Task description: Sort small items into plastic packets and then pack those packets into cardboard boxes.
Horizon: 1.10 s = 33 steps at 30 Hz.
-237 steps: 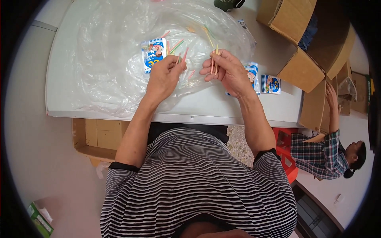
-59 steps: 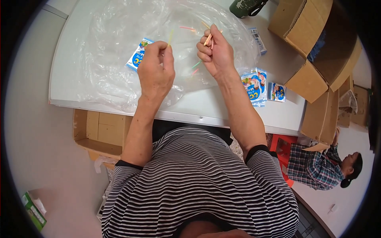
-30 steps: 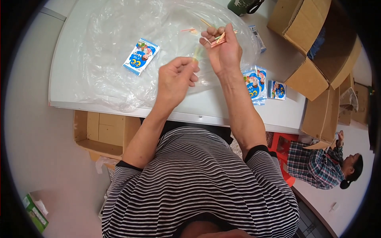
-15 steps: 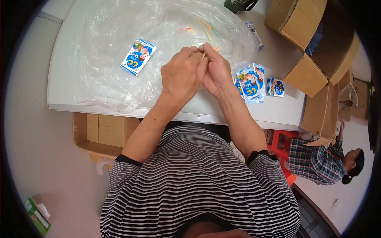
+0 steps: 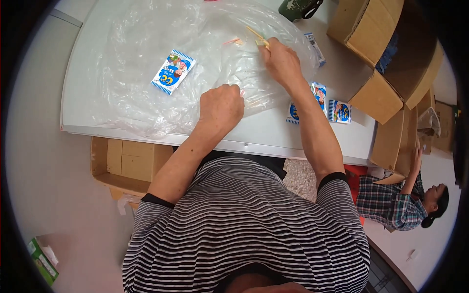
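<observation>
My left hand (image 5: 221,108) is a closed fist resting over the clear plastic sheet (image 5: 141,63) near the table's front. A small pinkish tip (image 5: 242,92) shows at its right side; the rest of what it holds is hidden. Farther off and to the right, my right hand (image 5: 282,61) pinches thin yellow and greenish sticks (image 5: 263,43) at its fingertips. Just left of these lie a pink stick (image 5: 229,42) and small pale bits. A blue-and-white printed packet (image 5: 173,72) lies on the plastic, left of my left hand.
More blue-and-white packets (image 5: 339,111) lie right of my right forearm, partly covered by it. Open cardboard boxes (image 5: 376,95) stand at the table's right. A dark green cup (image 5: 295,9) is at the back. Another person in a plaid shirt (image 5: 391,200) works at the right.
My hands were together and have parted. The right one reached away and to the right, onto the loose sticks; the left one moved slightly nearer to me.
</observation>
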Each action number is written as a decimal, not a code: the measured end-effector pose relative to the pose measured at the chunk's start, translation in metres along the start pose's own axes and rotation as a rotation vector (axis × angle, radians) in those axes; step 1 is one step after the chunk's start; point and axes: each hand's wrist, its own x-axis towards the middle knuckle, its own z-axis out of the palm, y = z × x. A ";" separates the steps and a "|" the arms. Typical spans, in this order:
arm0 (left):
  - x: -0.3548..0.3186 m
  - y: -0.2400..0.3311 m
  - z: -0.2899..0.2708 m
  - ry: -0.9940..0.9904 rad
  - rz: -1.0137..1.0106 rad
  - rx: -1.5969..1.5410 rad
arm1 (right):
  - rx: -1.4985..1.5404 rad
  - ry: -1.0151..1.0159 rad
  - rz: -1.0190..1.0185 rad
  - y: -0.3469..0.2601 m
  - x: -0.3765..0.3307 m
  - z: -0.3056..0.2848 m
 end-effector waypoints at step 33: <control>0.118 -0.018 -0.008 0.187 0.029 -0.014 | 0.026 0.112 0.035 0.028 0.023 -0.002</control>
